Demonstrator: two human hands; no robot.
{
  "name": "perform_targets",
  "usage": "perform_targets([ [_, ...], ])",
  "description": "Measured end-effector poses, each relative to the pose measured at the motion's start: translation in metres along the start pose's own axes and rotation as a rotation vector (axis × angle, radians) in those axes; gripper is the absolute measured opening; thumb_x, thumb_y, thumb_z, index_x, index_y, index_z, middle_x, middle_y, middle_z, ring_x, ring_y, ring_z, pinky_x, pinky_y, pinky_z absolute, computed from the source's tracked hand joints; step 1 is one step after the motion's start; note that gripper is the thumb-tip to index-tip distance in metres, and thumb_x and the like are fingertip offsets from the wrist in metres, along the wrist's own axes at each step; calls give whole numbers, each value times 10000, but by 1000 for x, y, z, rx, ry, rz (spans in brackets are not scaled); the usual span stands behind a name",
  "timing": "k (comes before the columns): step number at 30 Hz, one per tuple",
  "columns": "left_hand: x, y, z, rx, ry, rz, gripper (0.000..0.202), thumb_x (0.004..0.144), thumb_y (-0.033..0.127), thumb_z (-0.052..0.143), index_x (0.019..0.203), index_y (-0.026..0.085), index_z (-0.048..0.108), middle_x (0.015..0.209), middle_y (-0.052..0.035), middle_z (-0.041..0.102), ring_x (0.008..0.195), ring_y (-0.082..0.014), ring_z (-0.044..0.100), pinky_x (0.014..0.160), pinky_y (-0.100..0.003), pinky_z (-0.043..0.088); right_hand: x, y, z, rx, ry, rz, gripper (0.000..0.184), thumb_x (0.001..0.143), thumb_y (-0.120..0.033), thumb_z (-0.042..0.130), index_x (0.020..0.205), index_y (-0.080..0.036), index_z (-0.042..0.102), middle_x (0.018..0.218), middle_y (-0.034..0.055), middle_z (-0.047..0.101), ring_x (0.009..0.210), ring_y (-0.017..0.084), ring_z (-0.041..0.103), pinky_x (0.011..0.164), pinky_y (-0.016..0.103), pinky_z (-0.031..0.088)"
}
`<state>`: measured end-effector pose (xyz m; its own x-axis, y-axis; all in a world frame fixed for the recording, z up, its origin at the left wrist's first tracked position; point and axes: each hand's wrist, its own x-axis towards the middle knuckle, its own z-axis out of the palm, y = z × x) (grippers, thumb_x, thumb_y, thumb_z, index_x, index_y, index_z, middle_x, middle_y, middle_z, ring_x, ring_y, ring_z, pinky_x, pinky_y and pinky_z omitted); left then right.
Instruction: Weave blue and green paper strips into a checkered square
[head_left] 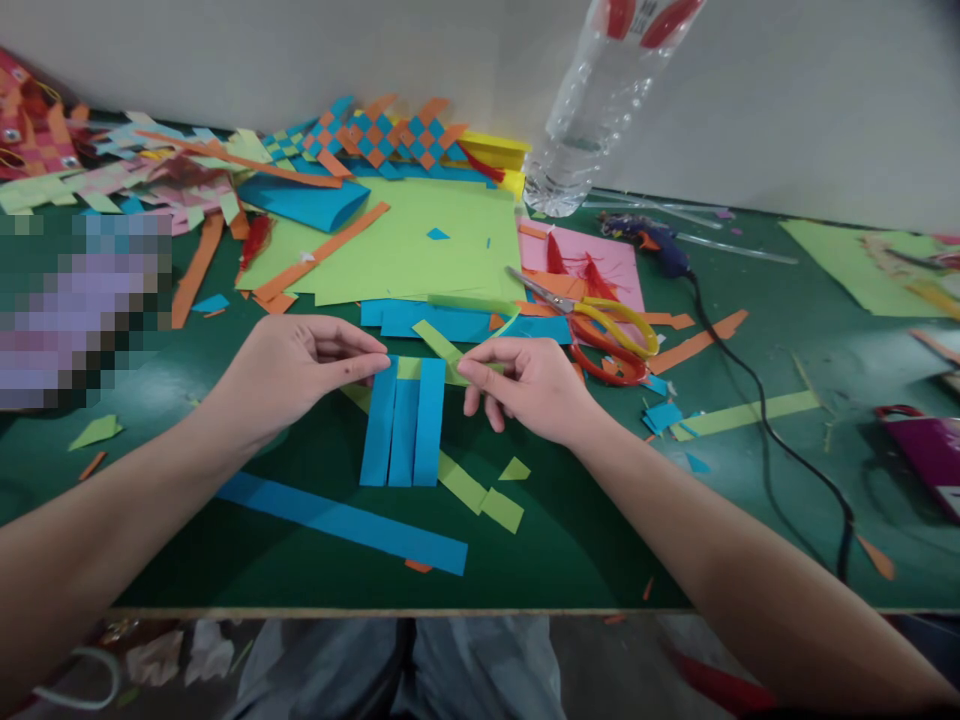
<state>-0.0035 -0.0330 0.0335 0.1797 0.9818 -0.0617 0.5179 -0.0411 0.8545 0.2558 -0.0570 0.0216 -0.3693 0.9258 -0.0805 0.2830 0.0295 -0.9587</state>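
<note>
Paper this light and floppy likely creases, so pinch the ends: your left hand [296,365] nips the blue strips [403,420], your right hand [529,385] the green strip [439,345].

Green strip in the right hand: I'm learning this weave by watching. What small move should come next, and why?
Probably draw the green strip flat and level across the tops of the three blue strips. It sits slanted there, pinched by the right hand, while the left hand pins the blue tops side by side.
</note>
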Motion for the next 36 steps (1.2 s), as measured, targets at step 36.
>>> perform_targets([
  [36, 0, 3, 0, -81, -14, -7, 287, 679, 497, 844, 757, 237, 754, 751, -25, 784, 728, -219, 758, 779, -315, 650, -4, -7, -3, -330, 260, -94, 392, 967, -532, 601, 804, -185, 682, 608, 18, 691, 499, 121, 583, 521, 279, 428],
])
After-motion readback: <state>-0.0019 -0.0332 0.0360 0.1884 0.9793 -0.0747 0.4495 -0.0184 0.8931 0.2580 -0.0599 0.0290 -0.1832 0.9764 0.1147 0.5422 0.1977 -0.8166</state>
